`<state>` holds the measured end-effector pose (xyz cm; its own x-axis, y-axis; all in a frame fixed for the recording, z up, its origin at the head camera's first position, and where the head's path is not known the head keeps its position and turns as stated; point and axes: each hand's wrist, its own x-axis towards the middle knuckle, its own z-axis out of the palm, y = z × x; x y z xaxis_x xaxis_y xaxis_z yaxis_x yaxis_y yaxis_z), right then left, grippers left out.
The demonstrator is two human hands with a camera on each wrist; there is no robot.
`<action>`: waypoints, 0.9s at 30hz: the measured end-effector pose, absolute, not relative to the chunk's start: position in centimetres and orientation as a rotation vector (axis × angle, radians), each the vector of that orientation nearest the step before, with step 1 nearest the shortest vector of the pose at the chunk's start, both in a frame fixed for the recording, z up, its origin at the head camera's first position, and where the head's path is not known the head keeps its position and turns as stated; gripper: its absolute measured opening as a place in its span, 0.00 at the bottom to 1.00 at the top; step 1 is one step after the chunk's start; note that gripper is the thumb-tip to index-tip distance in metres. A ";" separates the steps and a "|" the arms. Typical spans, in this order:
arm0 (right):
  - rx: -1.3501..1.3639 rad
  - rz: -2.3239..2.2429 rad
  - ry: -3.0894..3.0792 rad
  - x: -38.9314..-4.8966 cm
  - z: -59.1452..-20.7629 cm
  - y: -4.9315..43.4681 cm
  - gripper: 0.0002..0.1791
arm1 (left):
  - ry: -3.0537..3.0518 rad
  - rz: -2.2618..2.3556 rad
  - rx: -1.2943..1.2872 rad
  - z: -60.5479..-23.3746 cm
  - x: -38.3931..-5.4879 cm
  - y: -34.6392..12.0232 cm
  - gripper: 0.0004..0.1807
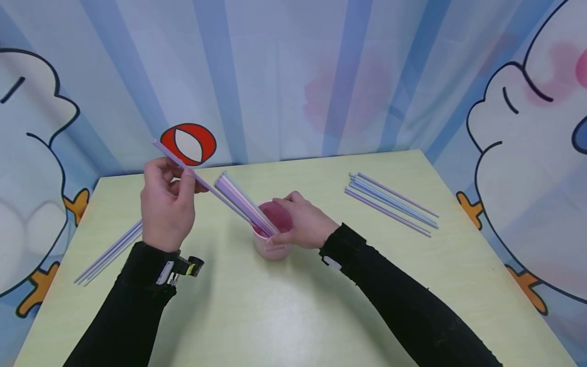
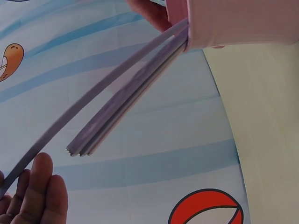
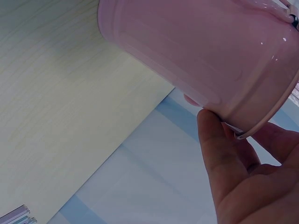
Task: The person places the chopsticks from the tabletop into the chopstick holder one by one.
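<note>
The left hand [image 1: 167,201] is raised left of the pink cup [image 1: 270,251], its back toward the wearer. Thumb and fingers pinch the upper part of one purple stick [image 1: 213,191]; this stick slants down rightward, its lower end at the cup's mouth. The left forearm, in a black sleeve [image 1: 124,300], rises from the near left of the cup. The right hand [image 1: 307,219] grips the cup at its right side, near the rim, thumb on the near side. The right forearm extends diagonally from the near right of the cup. The two hands are apart.

A stick bundle [image 1: 243,204] stands in the cup, leaning left. Left of the cup, further sticks [image 1: 110,252] lie on the table [image 1: 275,321], partly covered by the left hand. Right of the cup and farther back lies a loose group of purple and blue sticks [image 1: 390,204]. Beyond the cup hangs a striped backdrop [image 1: 284,76].
</note>
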<state>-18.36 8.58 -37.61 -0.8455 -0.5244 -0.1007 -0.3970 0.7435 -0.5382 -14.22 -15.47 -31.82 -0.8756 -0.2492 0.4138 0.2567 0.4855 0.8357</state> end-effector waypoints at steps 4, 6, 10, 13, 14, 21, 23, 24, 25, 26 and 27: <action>-0.725 -0.749 2.698 -18.4 -37.6 8.6 0.51 | -2.304 -1.355 0.015 -32.7 -14.4 -15.3 0.20; -0.722 -0.740 2.701 -18.3 -37.6 8.6 0.51 | -2.342 -1.323 0.023 -33.2 -14.4 -15.2 0.20; -0.727 -0.732 2.707 -18.3 -37.6 8.6 0.51 | -2.403 -1.259 0.022 -34.2 -14.5 -15.0 0.19; -0.733 -0.726 2.712 -18.3 -37.6 8.6 0.52 | -2.442 -1.219 0.026 -34.8 -14.5 -14.9 0.20; -0.736 -0.729 2.712 -18.3 -37.6 8.6 0.52 | -2.454 -1.209 0.030 -35.0 -14.4 -14.8 0.21; -0.756 -0.764 2.704 -18.3 -37.6 8.5 0.48 | -2.524 -1.164 0.043 -36.0 -14.5 -14.5 0.22; -0.752 -0.759 2.708 -18.3 -37.6 8.5 0.48 | -2.542 -1.157 0.041 -36.2 -14.5 -14.5 0.21; -0.751 -0.761 2.706 -18.4 -37.6 8.5 0.47 | -2.552 -1.151 0.044 -36.3 -14.6 -14.5 0.21; -0.748 -0.761 2.705 -18.4 -37.6 8.4 0.47 | -2.562 -1.144 0.046 -36.4 -14.6 -14.4 0.21; -0.745 -0.759 2.706 -18.4 -37.6 8.4 0.48 | -2.572 -1.140 0.051 -36.5 -14.6 -14.4 0.21; -0.744 -0.758 2.706 -18.4 -37.6 8.4 0.48 | -2.579 -1.137 0.052 -36.6 -14.7 -14.4 0.21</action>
<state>-18.42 8.42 -37.65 -0.8432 -0.5307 -0.0851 -0.4093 0.7366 -0.5383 -14.67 -14.42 -36.58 -0.9478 -0.1609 0.2752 0.0947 0.6822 0.7250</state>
